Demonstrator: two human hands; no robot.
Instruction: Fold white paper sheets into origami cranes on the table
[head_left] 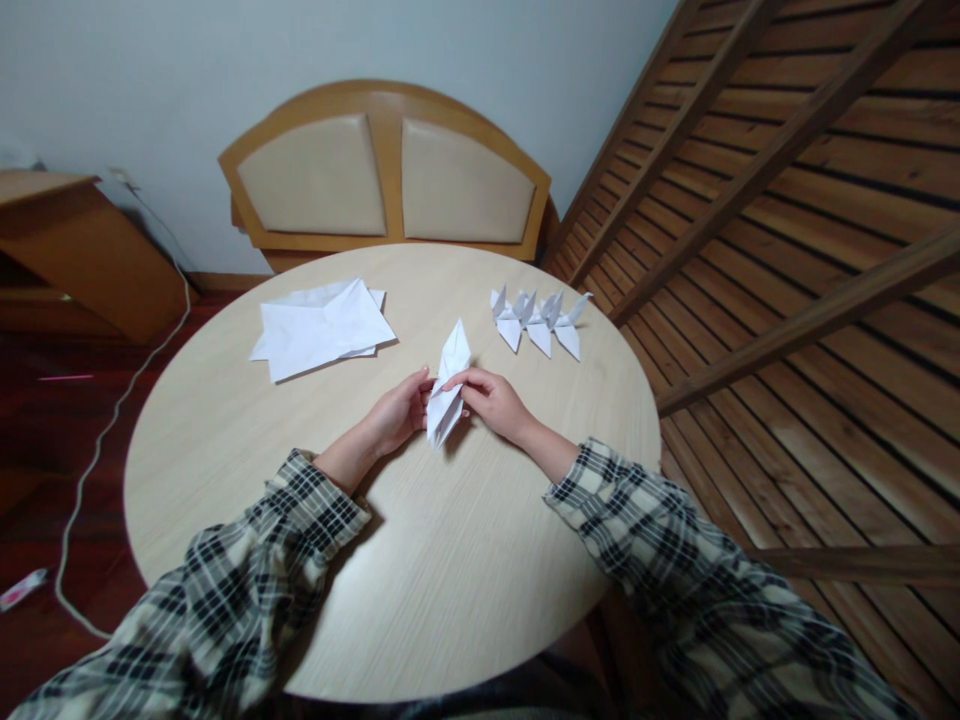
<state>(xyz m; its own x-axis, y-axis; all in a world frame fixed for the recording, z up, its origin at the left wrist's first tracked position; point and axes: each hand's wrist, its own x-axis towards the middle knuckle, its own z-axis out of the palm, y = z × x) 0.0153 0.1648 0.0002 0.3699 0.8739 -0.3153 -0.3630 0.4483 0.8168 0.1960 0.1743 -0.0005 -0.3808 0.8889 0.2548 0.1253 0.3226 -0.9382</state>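
Note:
A white piece of folded paper (454, 352), long and diamond-shaped with pointed ends, is held above the middle of the round table. On its left edge my left hand (401, 412) grips it, with some fingers behind the paper. From the right, my right hand (491, 400) pinches it, thumb across the front near the middle. Its lower half shows layered flaps. Beyond my right hand, 3 folded paper cranes (540, 322) stand close together in a row. Past my left hand lies a loose pile of white paper sheets (322, 335), partly overlapping.
The pale round table (450, 600) carries everything. Behind it stands a wooden headboard (394, 165) with cream panels against the wall. Slatted wood (787, 250) rises along the right. A white cable (97, 450) runs over the dark floor at left, near a wooden cabinet (82, 250).

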